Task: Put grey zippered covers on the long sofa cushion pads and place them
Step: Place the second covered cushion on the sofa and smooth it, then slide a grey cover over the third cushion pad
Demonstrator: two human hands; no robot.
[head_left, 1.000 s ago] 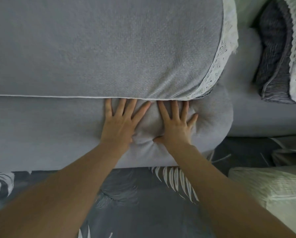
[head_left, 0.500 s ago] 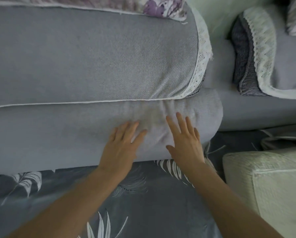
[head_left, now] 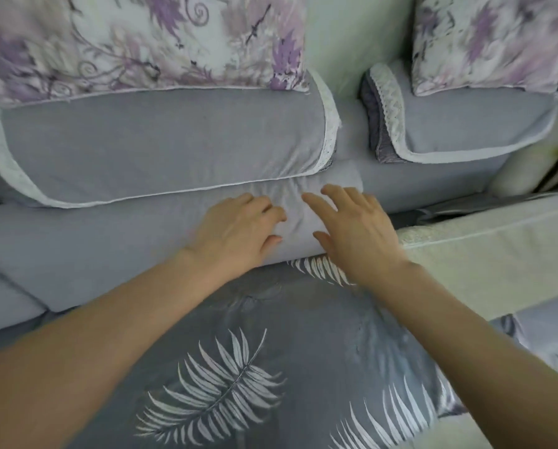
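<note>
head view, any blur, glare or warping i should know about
Head view: motion blur smears the floral cushion at top left and softens the left hand and right hand; the leaf-print fabric is crisper; light is soft and even, no glare; wide-angle bowing at edges.

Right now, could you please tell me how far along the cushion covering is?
Done: the long grey cushion wears its cover and lies in front of the lace-trimmed cushion. In hand: the left hand and right hand rest on its wrinkled right end, apparently smoothing it. Left: the cream pad at right looks uncovered, so it probably comes next.
</note>
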